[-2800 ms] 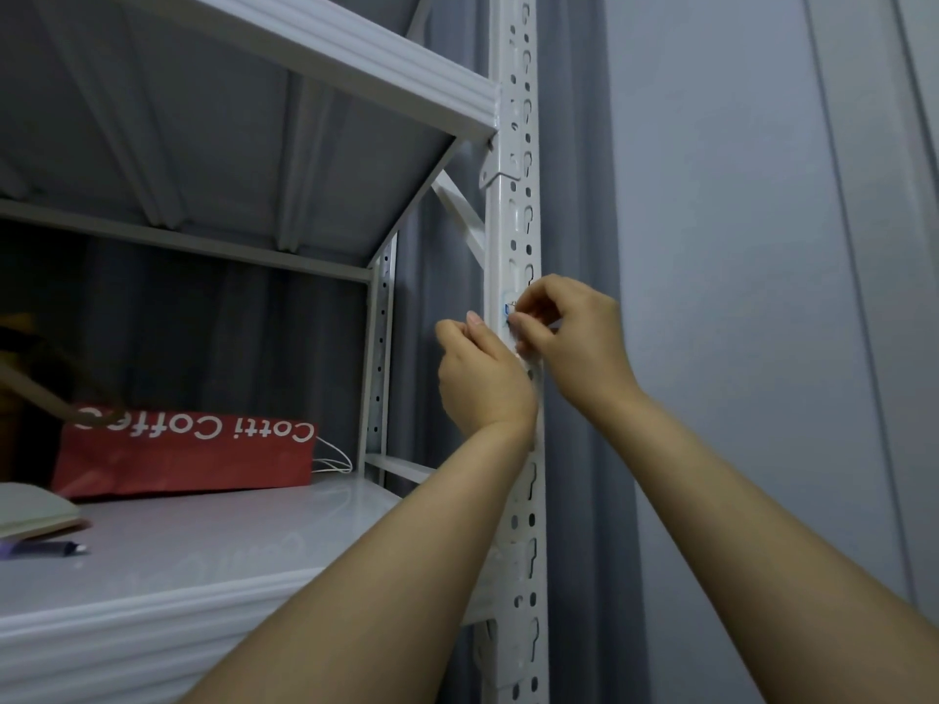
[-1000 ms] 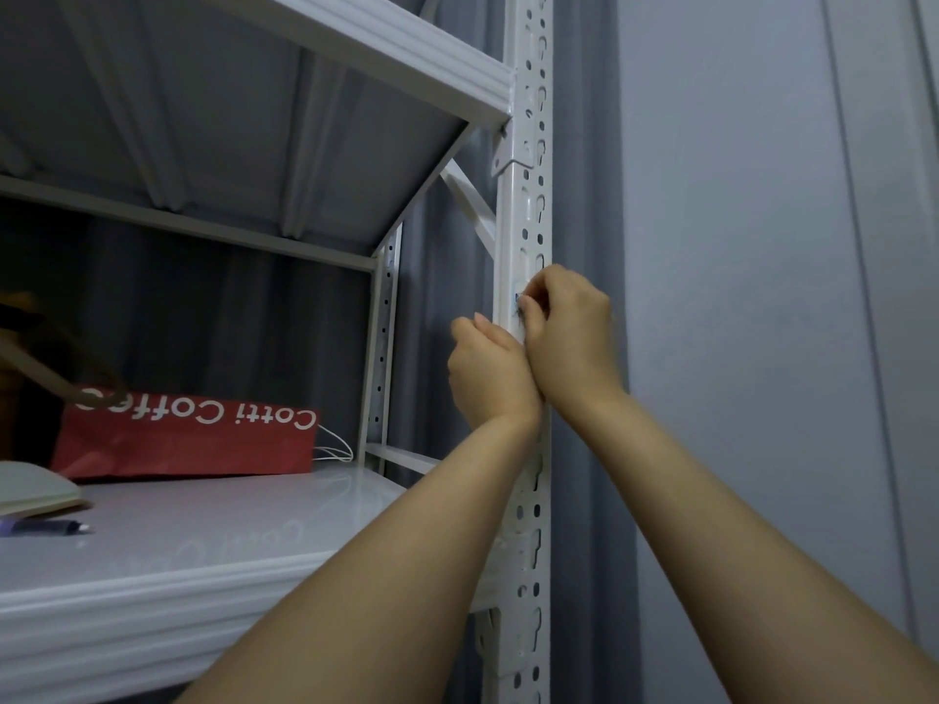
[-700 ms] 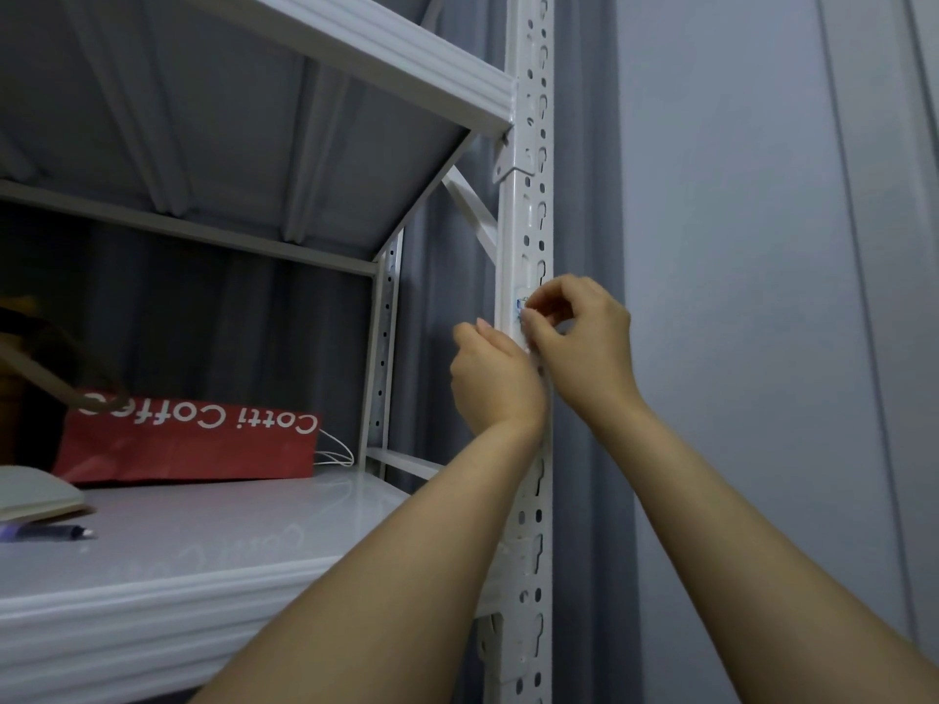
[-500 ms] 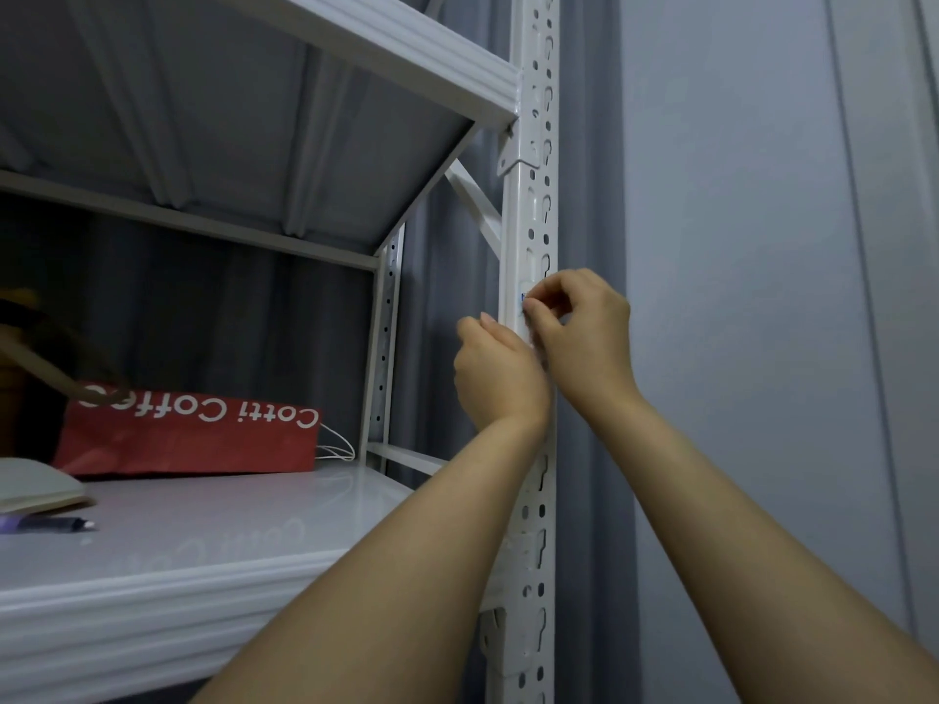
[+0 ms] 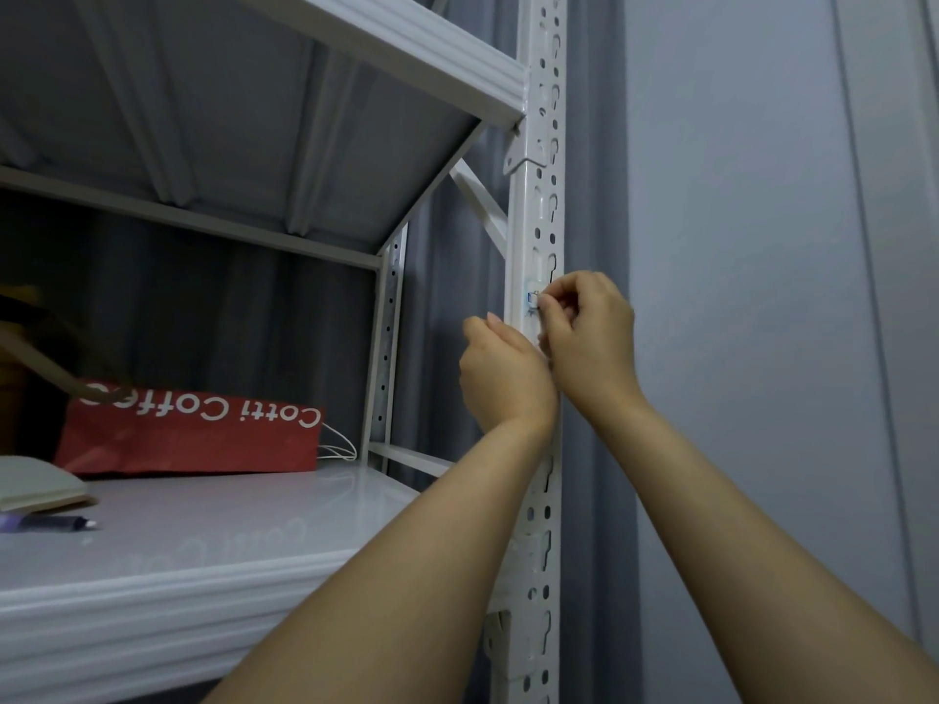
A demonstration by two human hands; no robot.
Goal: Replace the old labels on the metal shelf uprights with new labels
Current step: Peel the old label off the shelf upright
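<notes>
Since a second ago my right hand [image 5: 592,337] is lifting its fist off the post, and its thumb and first finger are now pinching the edge of the small label [image 5: 531,299]. My left hand [image 5: 503,378] is staying just beside it, lower and to the left. Its fingers are curling away from me, so I cannot tell if they are holding anything. The white metal shelf upright [image 5: 539,221] is standing straight up, full of holes and slots, and the label is sticking on its front, between the upper shelf [image 5: 386,48] and the lower shelf [image 5: 203,530]. A grey curtain [image 5: 594,144] is hanging behind the upright. A red paper bag [image 5: 193,442] is lying at the back of the lower shelf, showing the white words "Cotti Coffee" upside down. A closed book [image 5: 35,487] is lying at the left edge, with a pen [image 5: 45,523] just in front of it. The label is showing a blue mark, too small for me to read.
</notes>
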